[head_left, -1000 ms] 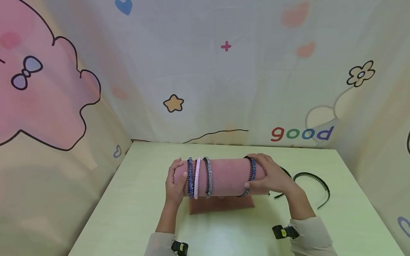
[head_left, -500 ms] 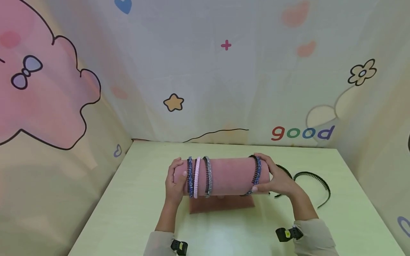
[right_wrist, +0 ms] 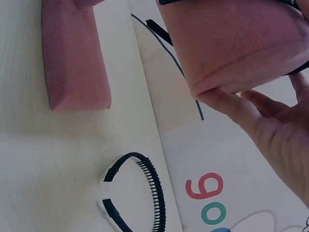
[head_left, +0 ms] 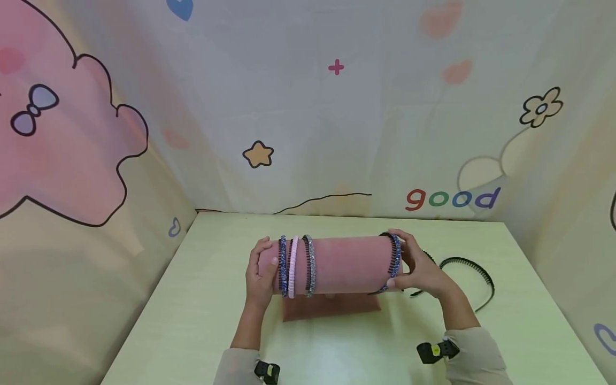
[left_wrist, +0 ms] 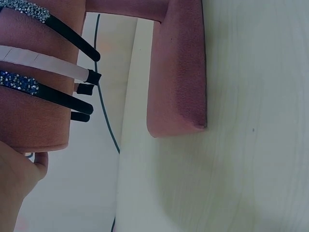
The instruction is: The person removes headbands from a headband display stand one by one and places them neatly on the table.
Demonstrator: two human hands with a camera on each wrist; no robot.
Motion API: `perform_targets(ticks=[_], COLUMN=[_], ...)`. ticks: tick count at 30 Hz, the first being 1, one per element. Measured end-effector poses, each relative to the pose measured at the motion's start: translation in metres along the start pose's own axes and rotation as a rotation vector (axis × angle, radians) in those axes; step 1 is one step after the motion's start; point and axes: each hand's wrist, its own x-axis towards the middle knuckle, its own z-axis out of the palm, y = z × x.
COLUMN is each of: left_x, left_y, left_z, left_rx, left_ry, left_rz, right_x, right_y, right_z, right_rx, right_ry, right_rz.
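Observation:
A pink velvet headband stand [head_left: 348,264], a thick roll over a flat base [head_left: 332,308], stands before me. My left hand [head_left: 260,280] grips the roll's left end, thumb in front and fingers behind. Beside it the roll wears a blue glitter headband [head_left: 283,270], a pale pink headband [head_left: 292,267] and a silver glitter headband [head_left: 312,267]. At the right end, my right hand [head_left: 424,272] holds another blue glitter headband [head_left: 396,256] between thumb and fingers, spanning it from top to bottom. In the left wrist view, black tips of the headbands jut below the roll [left_wrist: 34,121].
To the right on the pale table [head_left: 216,321] lies a black toothed headband [head_left: 485,272]. Another black headband [head_left: 428,256] is partly hidden behind my right hand. A printed curtain [head_left: 308,133] hangs behind the table's far edge.
My right hand has slid the blue glitter headband rightward along the roll, up to its right end. The left hand keeps its grip on the left end.

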Motion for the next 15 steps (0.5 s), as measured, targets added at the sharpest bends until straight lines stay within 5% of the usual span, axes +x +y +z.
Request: perform_targets(ticks=[8, 15], left_x=[0.000, -0.001], left_y=[0.000, 0.001], left_z=[-0.001, 0.000], left_rx=[-0.007, -0.015], left_ry=[-0.001, -0.003], left_rz=[0.010, 0.010], right_x=[-0.004, -0.010], right_y=[0.022, 0.024], right_z=[-0.011, -0.009], right_rx=[0.210, 0.216], right_ry=[0.001, 0.046], right_rz=[-0.032, -0.061])
